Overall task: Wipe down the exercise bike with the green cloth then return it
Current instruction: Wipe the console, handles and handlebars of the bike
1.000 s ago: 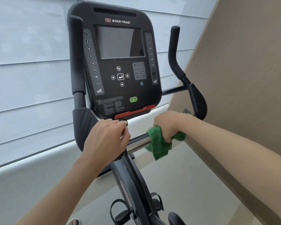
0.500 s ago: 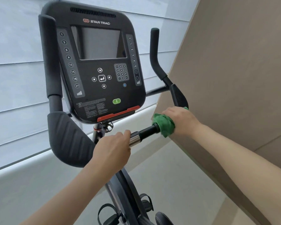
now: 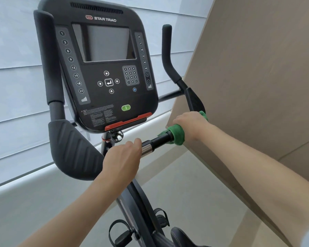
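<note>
Fingers of right hand (image 3: 189, 124) clench green cloth (image 3: 177, 133) around handlebar (image 3: 161, 139); left hand (image 3: 122, 160) grips bar.

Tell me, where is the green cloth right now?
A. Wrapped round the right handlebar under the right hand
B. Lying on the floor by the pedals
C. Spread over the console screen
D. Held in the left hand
A: the green cloth is bunched round the black handlebar, gripped by the right hand, while the left hand holds the bar bare.

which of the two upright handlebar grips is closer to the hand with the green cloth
The right upright grip, thin and curved, rising just above the right hand and cloth. The thicker left grip stands beyond the console.
</note>
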